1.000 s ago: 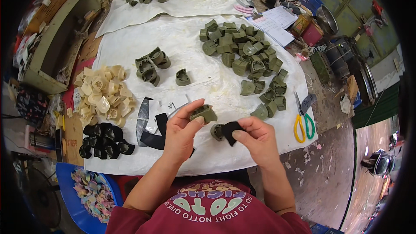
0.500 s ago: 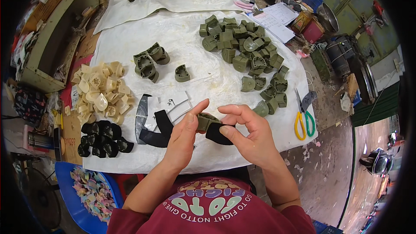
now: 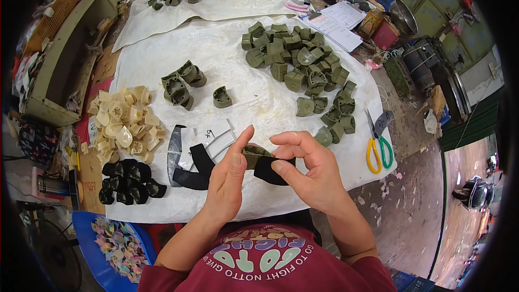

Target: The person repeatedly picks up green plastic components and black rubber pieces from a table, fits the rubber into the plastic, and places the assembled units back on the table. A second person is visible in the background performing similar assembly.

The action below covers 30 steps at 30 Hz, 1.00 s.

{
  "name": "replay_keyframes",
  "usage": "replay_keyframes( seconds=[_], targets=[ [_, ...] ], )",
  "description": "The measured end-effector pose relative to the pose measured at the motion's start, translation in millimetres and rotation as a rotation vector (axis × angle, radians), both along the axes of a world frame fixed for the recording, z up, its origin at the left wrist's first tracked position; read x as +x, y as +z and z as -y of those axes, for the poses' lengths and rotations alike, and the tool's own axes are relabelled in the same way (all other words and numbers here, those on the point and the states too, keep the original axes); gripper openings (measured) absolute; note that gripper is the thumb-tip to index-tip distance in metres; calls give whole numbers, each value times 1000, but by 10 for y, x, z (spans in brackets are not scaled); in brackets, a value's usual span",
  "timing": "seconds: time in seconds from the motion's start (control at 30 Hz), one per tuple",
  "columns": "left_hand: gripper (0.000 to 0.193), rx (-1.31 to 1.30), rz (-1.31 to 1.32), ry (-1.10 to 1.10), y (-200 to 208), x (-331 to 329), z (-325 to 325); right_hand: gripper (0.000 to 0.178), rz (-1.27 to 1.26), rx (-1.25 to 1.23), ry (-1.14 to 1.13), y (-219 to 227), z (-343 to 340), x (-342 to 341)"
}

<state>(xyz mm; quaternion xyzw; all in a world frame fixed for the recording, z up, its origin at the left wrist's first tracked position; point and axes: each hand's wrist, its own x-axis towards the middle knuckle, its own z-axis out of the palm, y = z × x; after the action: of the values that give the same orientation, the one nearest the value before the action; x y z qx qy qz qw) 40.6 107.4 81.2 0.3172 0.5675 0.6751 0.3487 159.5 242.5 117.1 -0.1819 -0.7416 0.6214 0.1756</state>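
Observation:
Between my hands, above the near edge of the table, is an olive-green shoe heel. A black fabric strip lies along its near side. My left hand holds the heel from the left, its index finger pointing up and the other fingers mostly hidden. With thumb and fingers, my right hand pinches the strip against the heel's right side. Loose black strips lie left of my left hand, by a white sheet. A single green heel stands beyond, near a small group of green heels.
Black heels and beige heels are piled at the left. A large heap of green heels spreads to the right, with scissors near the table's right edge. Below the left edge sits a blue basin of scraps.
The view has shifted slightly. The black strip is still pinched against the heel, and my hands have hardly moved around it.

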Motion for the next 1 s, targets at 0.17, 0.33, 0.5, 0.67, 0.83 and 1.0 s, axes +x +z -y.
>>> replay_keyframes(
  seconds=[0.17, 0.33, 0.5, 0.67, 0.83, 1.0],
  targets=[
    [60, -8, 18, 0, 25, 20, -60, 32, -6, 67, -35, 21, 26, -5],
    [62, 67, 160, 71, -9, 5, -90, 29, -158, 576, -268, -104, 38, 50],
    [60, 171, 111, 71, 28, 54, -142, 46, -18, -111, 65, -542, 274, 365],
    [64, 234, -285, 87, -26, 85, -120, 57, -407, -743, 60, -584, 338, 137],
    [79, 185, -154, 29, -19, 138, -31, 30, -533, -859, -45, -592, 172, 97],
    [87, 191, -186, -5, -3, 168, -39, 20, -479, -886, -83, -592, 82, 135]
  ],
)
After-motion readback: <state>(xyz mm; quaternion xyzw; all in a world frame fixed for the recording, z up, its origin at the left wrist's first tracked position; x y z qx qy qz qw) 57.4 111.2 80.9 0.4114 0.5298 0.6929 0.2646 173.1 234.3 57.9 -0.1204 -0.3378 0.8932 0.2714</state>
